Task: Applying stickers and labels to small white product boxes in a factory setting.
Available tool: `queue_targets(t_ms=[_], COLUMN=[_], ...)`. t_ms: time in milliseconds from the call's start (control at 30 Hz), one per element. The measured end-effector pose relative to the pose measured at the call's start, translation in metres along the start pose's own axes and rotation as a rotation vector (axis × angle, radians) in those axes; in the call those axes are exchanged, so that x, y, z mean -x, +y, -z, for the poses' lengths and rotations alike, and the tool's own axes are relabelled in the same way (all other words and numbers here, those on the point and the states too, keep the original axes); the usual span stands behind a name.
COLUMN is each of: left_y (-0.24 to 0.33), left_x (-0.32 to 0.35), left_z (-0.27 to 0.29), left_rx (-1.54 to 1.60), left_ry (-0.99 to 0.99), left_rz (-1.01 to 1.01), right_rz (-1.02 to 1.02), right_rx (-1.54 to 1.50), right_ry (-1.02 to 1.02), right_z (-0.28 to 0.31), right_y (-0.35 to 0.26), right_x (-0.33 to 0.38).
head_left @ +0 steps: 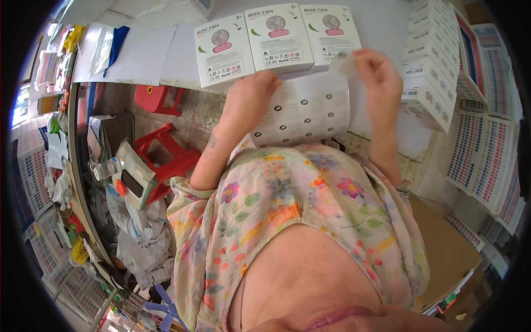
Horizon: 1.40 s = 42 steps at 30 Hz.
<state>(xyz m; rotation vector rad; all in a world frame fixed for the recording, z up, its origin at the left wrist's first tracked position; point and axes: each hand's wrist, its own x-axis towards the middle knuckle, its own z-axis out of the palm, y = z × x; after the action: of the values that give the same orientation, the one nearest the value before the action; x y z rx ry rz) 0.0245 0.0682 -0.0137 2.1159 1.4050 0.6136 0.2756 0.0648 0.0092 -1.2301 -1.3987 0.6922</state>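
My right hand [380, 74] pinches a small, see-through sticker [344, 65], blurred, at the near corner of the right-hand fan box [331, 34]. Beside it stand a middle fan box [279, 40] and a left fan box [222, 52], white with pink mini fans printed on them, in a row on the table. My left hand [250, 99] is closed at the upper left edge of a sticker sheet [315, 123], its fingertips partly hidden. The pale sheet carries rows of round black marks and hangs over the table's near edge, against my floral top.
Stacked fan boxes [428, 72] stand at the right end of the white table [381, 25]. Bundles of printed sheets [487, 155] lie farther right. At left are red stools [166, 149], a phone [131, 183] on a pale packet, and grey plastic bags [144, 243].
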Motion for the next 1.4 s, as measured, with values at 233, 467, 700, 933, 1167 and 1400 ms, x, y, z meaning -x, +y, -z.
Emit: queue_targets(t_ms=[233,467,700,933,1167,1400], left_y=[0.044,0.047,0.043,0.042,0.039,0.041], left_x=[-0.03,-0.071,-0.08,-0.086,-0.092,-0.102], left_z=[-0.02,-0.047,-0.054,-0.052,-0.051,-0.051], left_rx=[-0.214,-0.312,-0.314,-0.373,-0.414,-0.447], left_ry=[-0.045,0.039,0.033,0.038,0.019,0.019], left_rz=[-0.51,-0.622,-0.637,-0.664,-0.666,-0.685], right_rz=[-0.22,-0.154,-0.066,-0.048,-0.059,-0.039], right_rx=[0.007,0.068,0.099,0.135,0.151,0.186], right_ry=[-0.066,-0.235,-0.318,-0.332,-0.321,-0.309], right_z=[0.03,0.035,0.035,0.031,0.031,0.031], right_y=[0.066,0.093,0.103,0.098,0.098,0.095], right_x=[-0.072,-0.093,-0.101,-0.102,-0.099,-0.098])
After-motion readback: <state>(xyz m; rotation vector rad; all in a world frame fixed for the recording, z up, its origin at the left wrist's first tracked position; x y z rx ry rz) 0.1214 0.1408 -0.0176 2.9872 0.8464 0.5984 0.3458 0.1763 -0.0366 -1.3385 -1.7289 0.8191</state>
